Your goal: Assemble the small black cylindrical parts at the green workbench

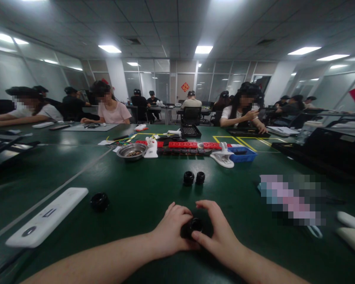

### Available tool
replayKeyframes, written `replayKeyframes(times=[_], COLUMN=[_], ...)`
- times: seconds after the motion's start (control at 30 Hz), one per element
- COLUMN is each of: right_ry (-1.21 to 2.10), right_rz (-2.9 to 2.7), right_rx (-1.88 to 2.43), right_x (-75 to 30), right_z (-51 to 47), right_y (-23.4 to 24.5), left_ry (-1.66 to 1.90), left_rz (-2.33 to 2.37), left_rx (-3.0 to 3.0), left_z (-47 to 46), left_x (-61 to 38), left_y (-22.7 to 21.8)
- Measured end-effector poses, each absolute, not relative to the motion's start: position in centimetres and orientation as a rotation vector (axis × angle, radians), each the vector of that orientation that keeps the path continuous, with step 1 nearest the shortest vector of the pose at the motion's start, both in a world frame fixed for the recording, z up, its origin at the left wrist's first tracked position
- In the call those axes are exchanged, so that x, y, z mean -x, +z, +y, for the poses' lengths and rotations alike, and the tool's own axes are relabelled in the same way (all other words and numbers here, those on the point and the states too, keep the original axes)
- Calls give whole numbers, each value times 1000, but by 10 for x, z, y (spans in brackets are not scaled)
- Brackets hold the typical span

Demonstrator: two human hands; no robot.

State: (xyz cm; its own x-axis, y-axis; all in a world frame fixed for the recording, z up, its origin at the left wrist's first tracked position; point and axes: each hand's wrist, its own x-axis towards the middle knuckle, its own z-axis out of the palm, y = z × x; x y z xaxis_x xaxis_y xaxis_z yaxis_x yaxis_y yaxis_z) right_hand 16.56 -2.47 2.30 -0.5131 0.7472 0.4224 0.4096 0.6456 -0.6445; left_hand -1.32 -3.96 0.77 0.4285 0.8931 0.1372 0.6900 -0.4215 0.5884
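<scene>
My left hand (172, 228) and my right hand (217, 230) meet low in the middle of the view, just above a green table (130, 197). Both have their fingers curled around one small black round part (193, 227) held between them. Two more black round parts (194, 178) stand side by side on the table a short way beyond my hands. A single black ring-shaped part (99, 201) lies to the left.
A long white device (45, 221) lies at the left. A metal bowl (131, 151), red strips (183, 144), a blue tray (242, 154) and white tools sit farther back. A black case (328, 152) stands right. Several people work at the far tables.
</scene>
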Motion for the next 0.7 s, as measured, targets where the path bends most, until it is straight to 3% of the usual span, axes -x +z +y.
replayKeyframes(times=[0.3,0.57,0.7], right_ry=[688,629,616], right_rz=[-2319,-2227,-2345], right_rx=[641,897,683], right_x=[-167,-164,-168], right_z=[-28,-26,-29], right_y=[26,23,28], left_ry=[548,560,553], left_rz=[1338,1343,1333], left_rx=[-2238,-2245,-2247], left_z=[-40,-40,-40], left_x=[13,12,12], left_y=[13,14,16])
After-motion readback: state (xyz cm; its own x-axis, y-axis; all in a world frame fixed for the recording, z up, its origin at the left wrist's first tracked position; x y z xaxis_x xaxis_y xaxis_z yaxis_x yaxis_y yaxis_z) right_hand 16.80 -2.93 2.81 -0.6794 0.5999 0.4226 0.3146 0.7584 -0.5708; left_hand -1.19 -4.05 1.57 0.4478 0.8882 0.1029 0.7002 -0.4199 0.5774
